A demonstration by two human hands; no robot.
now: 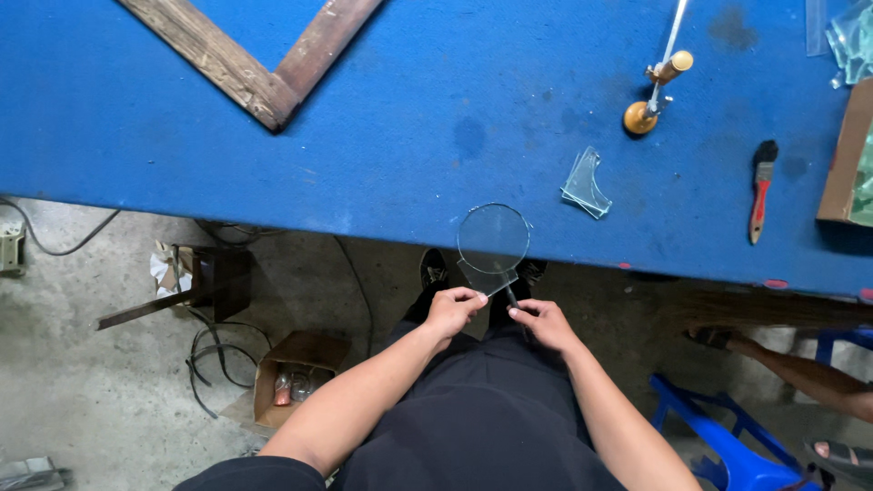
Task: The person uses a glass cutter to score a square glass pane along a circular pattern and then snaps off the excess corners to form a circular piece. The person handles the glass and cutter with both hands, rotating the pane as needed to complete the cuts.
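Observation:
A round piece of clear glass [493, 238] with a leftover straight-edged offcut at its lower side sticks out past the near edge of the blue table [409, 118]. My left hand [452, 309] pinches the glass at its lower edge. My right hand [543, 323] holds a thin dark tool [511, 298] against the offcut, just right of the left hand. Both hands are over the floor, in front of my dark trousers.
Glass scraps [585, 185] lie on the table beside a brass circle cutter [657, 86], a red-handled brush [760, 191], a wooden frame corner [264, 64] and a cardboard box [846, 159]. Another person's legs [800, 373] and a blue stool [718, 436] are at right. A box [296, 373] and cables lie on the floor.

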